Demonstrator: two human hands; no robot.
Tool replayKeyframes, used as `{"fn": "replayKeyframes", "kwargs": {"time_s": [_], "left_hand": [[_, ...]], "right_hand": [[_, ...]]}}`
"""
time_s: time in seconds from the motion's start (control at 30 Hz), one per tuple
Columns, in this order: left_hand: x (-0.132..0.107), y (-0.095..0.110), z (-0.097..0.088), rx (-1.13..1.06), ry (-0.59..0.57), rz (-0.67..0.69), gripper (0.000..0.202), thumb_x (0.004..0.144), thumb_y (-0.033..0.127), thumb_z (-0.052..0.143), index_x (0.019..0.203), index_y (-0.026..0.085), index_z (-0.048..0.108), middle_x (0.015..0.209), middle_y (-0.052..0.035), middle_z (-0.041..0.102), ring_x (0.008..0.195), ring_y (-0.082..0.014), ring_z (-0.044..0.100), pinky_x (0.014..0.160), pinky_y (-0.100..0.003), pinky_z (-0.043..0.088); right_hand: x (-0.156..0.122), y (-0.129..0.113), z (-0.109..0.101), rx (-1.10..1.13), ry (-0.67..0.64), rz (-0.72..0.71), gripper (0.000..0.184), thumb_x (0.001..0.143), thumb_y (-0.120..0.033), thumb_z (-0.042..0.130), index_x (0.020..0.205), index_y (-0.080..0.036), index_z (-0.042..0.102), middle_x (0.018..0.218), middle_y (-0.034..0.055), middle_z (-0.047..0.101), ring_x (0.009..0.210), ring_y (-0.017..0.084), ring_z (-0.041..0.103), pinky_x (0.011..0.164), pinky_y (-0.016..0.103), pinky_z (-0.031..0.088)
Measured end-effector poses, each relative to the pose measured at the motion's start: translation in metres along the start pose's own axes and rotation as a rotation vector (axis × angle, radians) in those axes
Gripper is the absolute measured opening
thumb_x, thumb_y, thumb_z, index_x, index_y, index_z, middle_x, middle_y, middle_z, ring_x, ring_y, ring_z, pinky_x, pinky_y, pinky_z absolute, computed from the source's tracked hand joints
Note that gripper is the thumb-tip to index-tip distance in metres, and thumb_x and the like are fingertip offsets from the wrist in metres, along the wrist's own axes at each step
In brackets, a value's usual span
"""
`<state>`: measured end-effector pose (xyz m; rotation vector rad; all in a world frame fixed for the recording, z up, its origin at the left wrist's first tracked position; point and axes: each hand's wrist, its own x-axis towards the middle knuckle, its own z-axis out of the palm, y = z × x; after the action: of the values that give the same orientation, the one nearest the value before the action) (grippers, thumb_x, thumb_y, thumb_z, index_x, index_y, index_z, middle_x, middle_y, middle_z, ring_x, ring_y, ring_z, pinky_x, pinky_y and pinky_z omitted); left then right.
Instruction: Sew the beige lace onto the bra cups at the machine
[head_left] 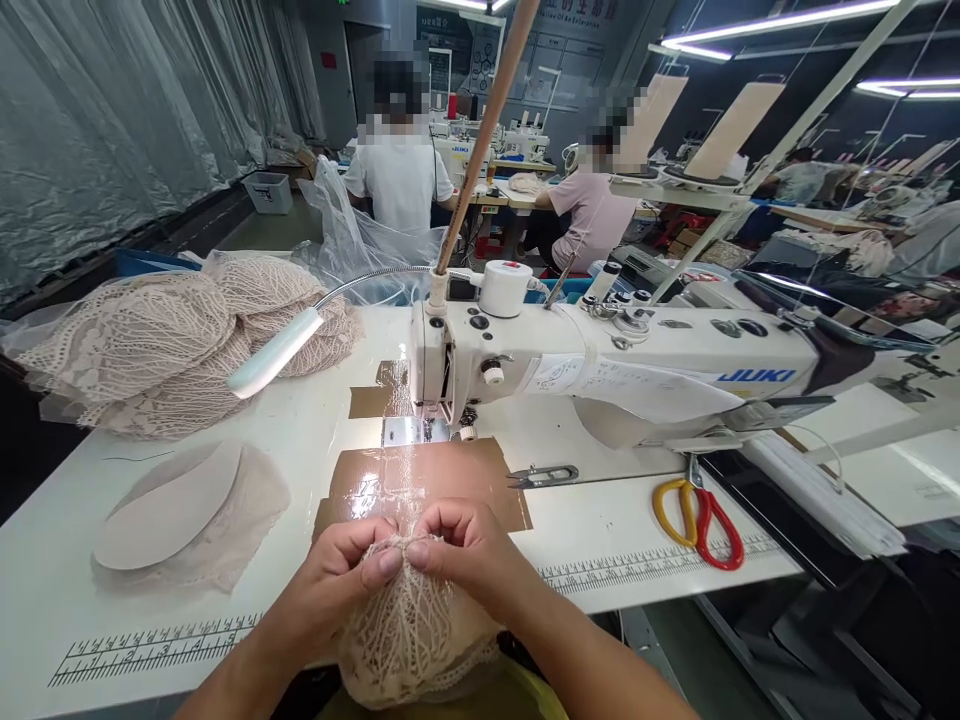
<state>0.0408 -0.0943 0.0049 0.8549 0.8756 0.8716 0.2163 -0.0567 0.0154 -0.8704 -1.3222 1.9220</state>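
My left hand (350,572) and my right hand (466,556) meet at the front edge of the sewing table, thumbs close together. Both pinch the upper edge of a beige lace piece (411,640), which hangs down below them toward my lap. Just beyond my fingers, brown tape (442,475) covers the table in front of the white sewing machine (450,360). Its needle area is lit and stands apart from the lace. Small thread snips (544,476) lie on the table to the right of the tape.
Beige lace pieces (150,340) are heaped at the back left, near a lamp (276,352). An oval pad (172,505) rests on thin fabric at left. Scissors (699,515) with yellow and red handles lie at right. Two people (401,180) sit at machines ahead.
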Motion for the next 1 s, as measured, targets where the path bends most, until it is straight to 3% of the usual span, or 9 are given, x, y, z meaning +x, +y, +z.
{"fn": "replayKeyframes", "kwargs": {"time_s": [0.1,0.2,0.33,0.4,0.5,0.6,0.77,0.9,1.0], "left_hand": [[0.002,0.003,0.003,-0.279,0.121,-0.045,0.028,0.074,0.037,0.072,0.067,0.015,0.055,0.059,0.0022,0.052,0.051,-0.0086,0.046,0.052,-0.02,0.039],[-0.008,0.029,-0.013,-0.26,0.373,0.021,0.024,0.066,0.032,0.077,0.077,0.017,0.061,0.063,0.0024,0.057,0.05,-0.01,0.05,0.052,-0.022,0.044],[-0.021,0.073,-0.042,0.243,0.896,0.227,0.029,0.066,0.035,0.074,0.091,0.022,0.064,0.064,0.0049,0.058,0.053,-0.0119,0.051,0.048,-0.02,0.041],[-0.014,0.081,-0.047,0.712,0.979,0.363,0.02,0.074,0.039,0.066,0.083,0.021,0.064,0.058,0.0048,0.053,0.052,-0.0115,0.047,0.048,-0.021,0.037],[0.023,0.066,-0.038,1.422,0.674,0.566,0.027,0.086,0.033,0.049,0.066,0.018,0.057,0.058,0.0001,0.052,0.054,-0.0137,0.047,0.052,-0.025,0.036],[0.067,0.032,-0.018,1.927,0.436,0.447,0.023,0.084,0.013,0.044,0.066,0.016,0.057,0.063,-0.0066,0.058,0.062,-0.0213,0.054,0.053,-0.03,0.039],[0.087,-0.002,0.013,2.016,0.262,0.394,0.027,0.074,-0.003,0.04,0.067,0.012,0.062,0.064,-0.012,0.06,0.063,-0.027,0.056,0.052,-0.034,0.04],[0.073,0.013,0.014,1.957,0.15,0.379,0.023,0.085,0.011,0.044,0.072,0.013,0.062,0.069,-0.0101,0.061,0.068,-0.0258,0.057,0.057,-0.036,0.047],[0.066,0.03,0.0,1.622,0.022,0.342,0.029,0.094,0.025,0.039,0.08,0.017,0.063,0.078,-0.0065,0.064,0.075,-0.0198,0.06,0.064,-0.03,0.051]], "right_hand": [[0.004,0.001,-0.008,0.103,0.017,0.037,0.028,0.069,-0.038,0.076,0.075,-0.014,0.063,0.065,-0.0029,0.054,0.059,0.008,0.045,0.058,0.021,0.036],[0.003,-0.004,-0.025,0.08,0.116,0.011,0.031,0.07,-0.04,0.075,0.083,-0.015,0.064,0.074,-0.0001,0.059,0.065,0.01,0.052,0.064,0.024,0.042],[-0.005,-0.015,-0.048,-0.111,0.276,-0.056,0.023,0.075,-0.036,0.07,0.085,-0.017,0.064,0.08,0.0002,0.06,0.073,0.011,0.053,0.071,0.025,0.043],[-0.006,-0.021,-0.051,-0.246,0.306,-0.089,0.017,0.078,-0.032,0.066,0.086,-0.017,0.064,0.081,0.0006,0.061,0.074,0.012,0.054,0.071,0.025,0.043],[0.001,-0.029,-0.046,-0.501,0.277,-0.123,0.011,0.082,-0.025,0.058,0.087,-0.018,0.065,0.083,0.0014,0.062,0.074,0.013,0.055,0.068,0.025,0.043],[0.016,-0.035,-0.043,-0.798,0.217,-0.141,0.016,0.084,-0.017,0.051,0.087,-0.02,0.067,0.081,0.0005,0.064,0.073,0.014,0.055,0.067,0.025,0.042],[0.036,-0.02,-0.049,-1.17,0.149,-0.173,0.028,0.086,-0.01,0.044,0.095,-0.02,0.068,0.091,0.0032,0.066,0.085,0.016,0.057,0.073,0.026,0.042],[0.039,-0.001,-0.045,-1.441,0.083,-0.232,0.024,0.082,-0.005,0.046,0.09,-0.018,0.064,0.092,0.0035,0.062,0.082,0.016,0.054,0.07,0.026,0.041],[0.04,0.006,-0.04,-1.601,0.096,-0.224,0.02,0.084,-0.007,0.048,0.092,-0.018,0.063,0.094,0.0044,0.061,0.082,0.017,0.053,0.071,0.028,0.041]]}}
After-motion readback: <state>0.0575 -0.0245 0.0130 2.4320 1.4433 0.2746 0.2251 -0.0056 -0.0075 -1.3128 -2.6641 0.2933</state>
